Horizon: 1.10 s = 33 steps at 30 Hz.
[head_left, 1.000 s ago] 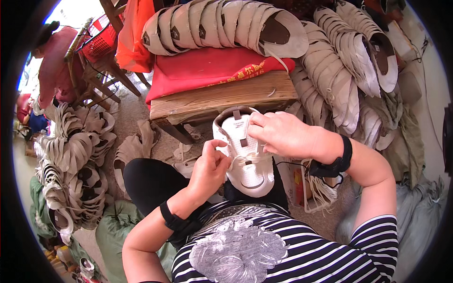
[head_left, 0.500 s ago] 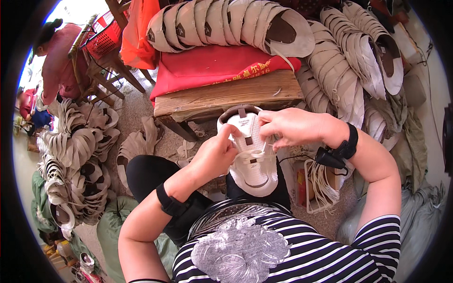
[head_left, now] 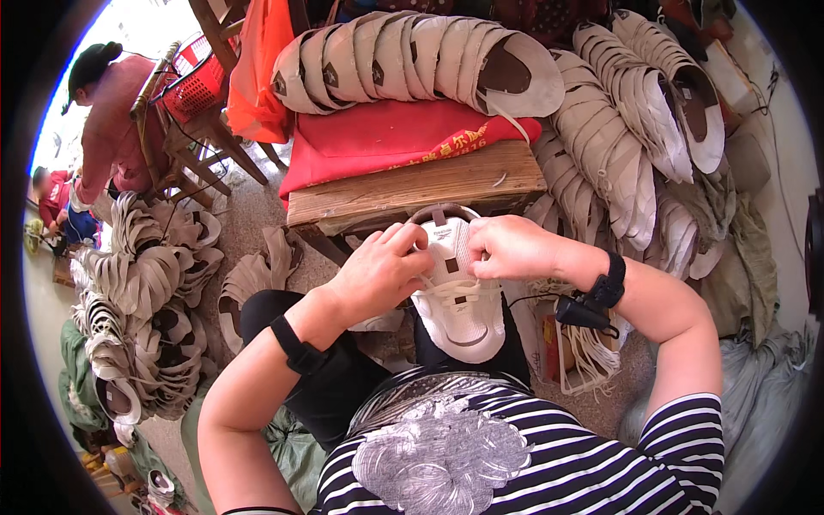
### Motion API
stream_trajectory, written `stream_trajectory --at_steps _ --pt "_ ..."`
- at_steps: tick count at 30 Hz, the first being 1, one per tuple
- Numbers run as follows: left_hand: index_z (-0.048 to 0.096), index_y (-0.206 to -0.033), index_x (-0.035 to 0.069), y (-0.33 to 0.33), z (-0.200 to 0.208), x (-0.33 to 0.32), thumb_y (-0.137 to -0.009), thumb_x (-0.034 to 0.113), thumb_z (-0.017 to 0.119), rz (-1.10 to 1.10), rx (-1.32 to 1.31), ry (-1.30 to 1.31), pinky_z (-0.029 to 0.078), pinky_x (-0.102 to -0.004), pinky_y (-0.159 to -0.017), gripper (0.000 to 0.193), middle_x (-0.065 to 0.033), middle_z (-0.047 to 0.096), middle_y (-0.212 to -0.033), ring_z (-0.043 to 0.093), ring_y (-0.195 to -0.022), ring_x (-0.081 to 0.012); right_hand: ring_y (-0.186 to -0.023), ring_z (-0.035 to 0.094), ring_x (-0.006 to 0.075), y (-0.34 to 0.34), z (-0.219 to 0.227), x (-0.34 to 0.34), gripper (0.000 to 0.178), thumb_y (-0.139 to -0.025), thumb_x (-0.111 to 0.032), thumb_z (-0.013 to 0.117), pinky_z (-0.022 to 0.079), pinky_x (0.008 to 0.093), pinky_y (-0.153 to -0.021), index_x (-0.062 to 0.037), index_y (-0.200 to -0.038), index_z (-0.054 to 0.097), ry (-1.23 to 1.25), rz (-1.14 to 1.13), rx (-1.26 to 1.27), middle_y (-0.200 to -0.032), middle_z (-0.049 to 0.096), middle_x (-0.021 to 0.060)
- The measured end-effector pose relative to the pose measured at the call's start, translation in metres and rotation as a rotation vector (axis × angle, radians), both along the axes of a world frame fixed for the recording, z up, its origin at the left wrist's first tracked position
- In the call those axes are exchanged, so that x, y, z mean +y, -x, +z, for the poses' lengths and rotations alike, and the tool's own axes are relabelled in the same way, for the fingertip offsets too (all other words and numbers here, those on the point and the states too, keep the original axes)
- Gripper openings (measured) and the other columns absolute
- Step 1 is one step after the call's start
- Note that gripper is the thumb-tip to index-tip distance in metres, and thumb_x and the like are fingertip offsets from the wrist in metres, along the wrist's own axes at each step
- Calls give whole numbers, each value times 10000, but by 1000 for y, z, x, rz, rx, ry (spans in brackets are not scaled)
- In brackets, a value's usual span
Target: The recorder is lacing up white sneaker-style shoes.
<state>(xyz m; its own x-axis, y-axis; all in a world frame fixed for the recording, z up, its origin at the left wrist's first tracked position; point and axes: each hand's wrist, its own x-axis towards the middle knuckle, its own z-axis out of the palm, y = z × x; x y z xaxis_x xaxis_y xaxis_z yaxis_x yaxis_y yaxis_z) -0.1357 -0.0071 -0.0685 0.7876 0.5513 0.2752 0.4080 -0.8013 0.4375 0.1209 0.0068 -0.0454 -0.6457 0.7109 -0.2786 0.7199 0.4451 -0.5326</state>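
Observation:
A white shoe upper [head_left: 461, 324] with a brown collar lining lies over my lap, toe toward me and heel end near the bench. Pale shoelace [head_left: 453, 293] crosses its lower eyelets, below the tongue [head_left: 445, 236]. At the upper's left edge, my left hand [head_left: 384, 266] is closed, its thumb and fingertips pinching the lace. My right hand [head_left: 515, 249] is curled at the right eyelet edge, also closed on the lace; its fingers partly cover what they grip. Both wrists wear black bands.
Ahead stands a wooden bench [head_left: 412, 193] with a red cloth [head_left: 378, 146] and a row of nested beige uppers [head_left: 386, 64]. More stacked uppers lie right [head_left: 609, 154] and left [head_left: 142, 275]. A frame of white laces [head_left: 592, 356] sits by my right knee. Another person [head_left: 120, 112] sits far left.
My left hand has turned, so its back now shows, and sits slightly higher by the tongue. My right hand has moved a little down and left, its fingers more tightly curled.

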Motion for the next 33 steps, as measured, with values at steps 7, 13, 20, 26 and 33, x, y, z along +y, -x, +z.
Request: stream_trajectory --at_steps 7,13,20,26,33 --pt "683 -759 59 -6 -15 -7 -787 194 712 153 45 172 465 -397 -800 141 -77 583 -889 572 -925 -277 -819 623 282 4 -31 -15 194 -795 -208 705 501 365 -732 -27 -750 649 6 -379 298 -864 613 123" --pt "726 -801 27 -24 -31 -30 -841 192 698 470 -355 592 480 -375 -823 172 -99 602 -884 597 -899 -283 -763 614 250 10 -1 -30 139 -852 -166 678 489 327 -729 -31 -837 650 -151 -201 75 -876 597 112" --pt "656 -895 29 -14 49 -24 -1006 199 553 41 -933 987 464 -297 -837 228 -63 635 -963 572 -906 -147 -746 640 276 15 25 -17 76 -808 -93 647 517 361 -678 -40 -862 651 218 -128 387 -882 623 82" --pt "598 -890 59 -17 -9 -34 -1034 240 528 531 -961 987 299 -200 -558 241 85 447 -676 369 -624 -15 -761 653 233 30 9 -31 93 -748 -113 628 524 356 -611 -57 -817 598 -683 105 -201 -838 576 80" --pt "628 -1031 11 -27 -42 -56 -1009 159 559 556 -688 839 383 -214 -599 165 58 499 -725 429 -671 -33 -752 645 245 35 -2 -33 109 -731 -108 634 531 370 -620 -60 -822 598 -713 188 -194 -851 568 93"
